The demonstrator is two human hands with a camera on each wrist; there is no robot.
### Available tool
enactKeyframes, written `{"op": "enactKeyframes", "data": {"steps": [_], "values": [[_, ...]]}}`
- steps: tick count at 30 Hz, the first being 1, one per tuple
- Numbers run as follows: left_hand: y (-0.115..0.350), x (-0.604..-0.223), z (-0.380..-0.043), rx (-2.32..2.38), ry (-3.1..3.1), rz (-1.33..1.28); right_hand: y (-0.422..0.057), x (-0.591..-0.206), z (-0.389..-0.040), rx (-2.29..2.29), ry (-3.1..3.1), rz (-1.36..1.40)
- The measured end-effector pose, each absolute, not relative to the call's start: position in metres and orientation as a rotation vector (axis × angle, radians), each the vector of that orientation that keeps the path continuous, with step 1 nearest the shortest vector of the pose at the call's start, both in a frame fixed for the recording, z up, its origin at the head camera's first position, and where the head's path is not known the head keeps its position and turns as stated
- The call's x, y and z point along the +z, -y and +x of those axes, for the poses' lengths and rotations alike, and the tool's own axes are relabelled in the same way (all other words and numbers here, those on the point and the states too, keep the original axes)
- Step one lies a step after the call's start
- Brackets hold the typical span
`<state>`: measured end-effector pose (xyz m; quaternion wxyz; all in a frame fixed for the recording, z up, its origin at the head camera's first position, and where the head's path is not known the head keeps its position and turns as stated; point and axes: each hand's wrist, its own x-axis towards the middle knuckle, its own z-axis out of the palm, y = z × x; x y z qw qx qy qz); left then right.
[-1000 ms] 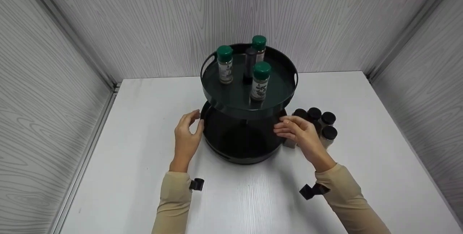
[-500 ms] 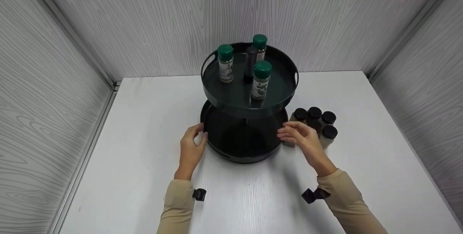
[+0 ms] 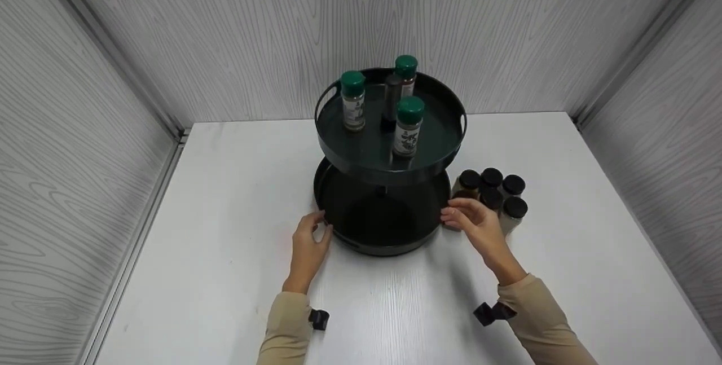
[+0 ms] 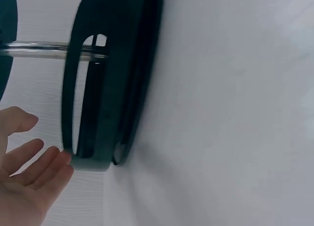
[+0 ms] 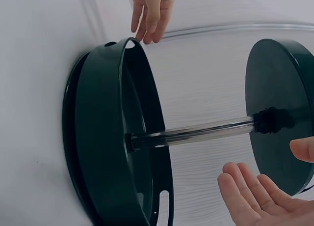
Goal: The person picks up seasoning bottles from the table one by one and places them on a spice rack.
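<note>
A dark green two-tier turntable stands on the table, its round upper tray [image 3: 389,170] held over the lower tray [image 3: 372,249] by a metal post [image 5: 196,132]. My left hand [image 3: 309,249] is at the front-left rim of the lower tray; in the left wrist view its straight fingertips meet the rim just below a handle slot. My right hand [image 3: 482,229] hovers by the lower tray's right side, fingers extended and nothing in them. On the upper tray stand three spice jars with green caps, one at left [image 3: 353,102], one in front [image 3: 408,128], one behind [image 3: 406,74].
Several black-capped jars [image 3: 510,212] are grouped right of the turntable, partly behind my right hand. A dark column [image 3: 392,100] rises from the middle of the upper tray. Grey wood-grain panels [image 3: 254,38] enclose the white table [image 3: 225,196].
My left hand has slid toward me and rightward along the lower rim. The right hand has shifted slightly toward me and outward. Jars and upper tray look unmoved.
</note>
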<state>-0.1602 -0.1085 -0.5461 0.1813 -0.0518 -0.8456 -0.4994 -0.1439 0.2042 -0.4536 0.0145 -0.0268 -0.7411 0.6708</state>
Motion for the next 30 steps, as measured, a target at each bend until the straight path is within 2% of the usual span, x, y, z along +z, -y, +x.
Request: {"op": "enactKeyframes", "data": {"steps": [9,17,23,30], "values": [[0.095,-0.563,-0.152,-1.544,2.384,0.034,-0.203,-0.466,-0.141,1.812,2.339,-0.046],[0.085,-0.563,-0.149,-1.666,2.355,0.163,-0.207,-0.478,-0.141,1.560,2.338,0.024],[0.082,-0.562,-0.148,-1.755,2.349,0.251,-0.210,-0.488,-0.142,1.183,2.283,0.167],[0.082,-0.558,-0.148,-1.766,2.383,0.277,-0.217,-0.496,-0.148,0.876,2.249,0.193]]}}
